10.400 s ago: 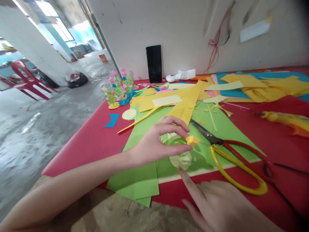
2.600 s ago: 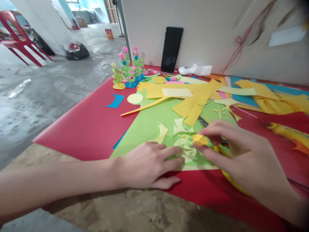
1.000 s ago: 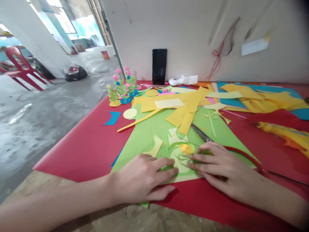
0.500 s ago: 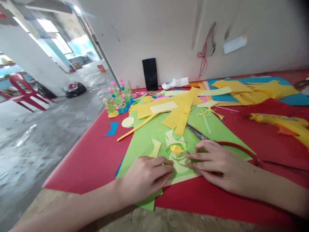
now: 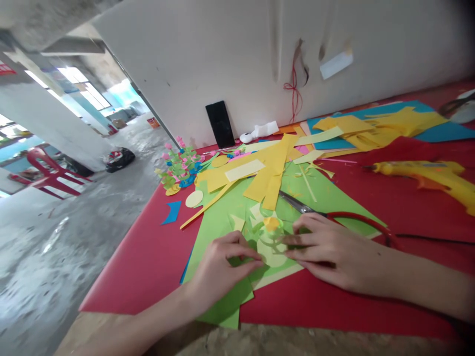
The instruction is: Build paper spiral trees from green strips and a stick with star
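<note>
Where the disc (image 5: 272, 256) ends, fingers (image 5: 305, 254) crowd.

bare l hand (image 5: 224, 264), r hand (image 5: 328, 247), l forearm (image 5: 159, 314), r forearm (image 5: 415, 277) w/ dk dot (image 5: 378, 253)

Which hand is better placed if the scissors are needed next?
Probably the right hand: it partly covers the scissors, while the left hand sits across the pale paper circle.

Lower center, the left hand (image 5: 224, 262) and right hand (image 5: 330, 249) flank a cream paper disc (image 5: 271, 254); a yellow glue gun (image 5: 415, 170) lies at right, a smartphone (image 5: 220, 124) leans above center.
</note>
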### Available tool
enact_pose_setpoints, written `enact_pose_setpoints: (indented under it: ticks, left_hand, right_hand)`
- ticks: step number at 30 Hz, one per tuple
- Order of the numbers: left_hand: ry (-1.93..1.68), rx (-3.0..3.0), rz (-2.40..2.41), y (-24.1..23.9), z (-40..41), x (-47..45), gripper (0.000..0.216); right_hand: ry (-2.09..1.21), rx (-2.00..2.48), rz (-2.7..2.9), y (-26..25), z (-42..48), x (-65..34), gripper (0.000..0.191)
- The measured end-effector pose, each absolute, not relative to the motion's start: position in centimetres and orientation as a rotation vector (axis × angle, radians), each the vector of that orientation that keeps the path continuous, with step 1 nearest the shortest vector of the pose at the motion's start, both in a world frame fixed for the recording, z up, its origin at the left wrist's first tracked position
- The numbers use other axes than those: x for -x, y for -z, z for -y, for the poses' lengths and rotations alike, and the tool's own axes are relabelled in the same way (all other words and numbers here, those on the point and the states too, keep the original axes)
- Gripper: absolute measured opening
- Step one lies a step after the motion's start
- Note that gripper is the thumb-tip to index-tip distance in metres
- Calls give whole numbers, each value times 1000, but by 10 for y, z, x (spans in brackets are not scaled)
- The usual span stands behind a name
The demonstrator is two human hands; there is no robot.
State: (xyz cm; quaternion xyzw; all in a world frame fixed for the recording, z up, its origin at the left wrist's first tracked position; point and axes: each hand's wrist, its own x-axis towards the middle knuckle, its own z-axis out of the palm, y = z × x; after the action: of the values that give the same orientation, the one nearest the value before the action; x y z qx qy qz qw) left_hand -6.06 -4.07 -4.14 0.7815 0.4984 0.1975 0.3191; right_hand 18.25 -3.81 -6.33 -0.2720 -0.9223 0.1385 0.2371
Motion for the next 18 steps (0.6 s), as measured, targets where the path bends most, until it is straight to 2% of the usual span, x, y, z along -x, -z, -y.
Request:
enact_pose_setpoints:
  ticks: [4, 18]
  left_hand:
    - [-581, -2013, -1344, 36, 37, 56, 7]
    - [-471, -2133, -1395, 51, 33, 54, 11]
  right_hand:
    - [-392, 748, 2499, 66, 37, -183, 27]
    - [-354, 750, 2518, 66, 39, -183, 24]
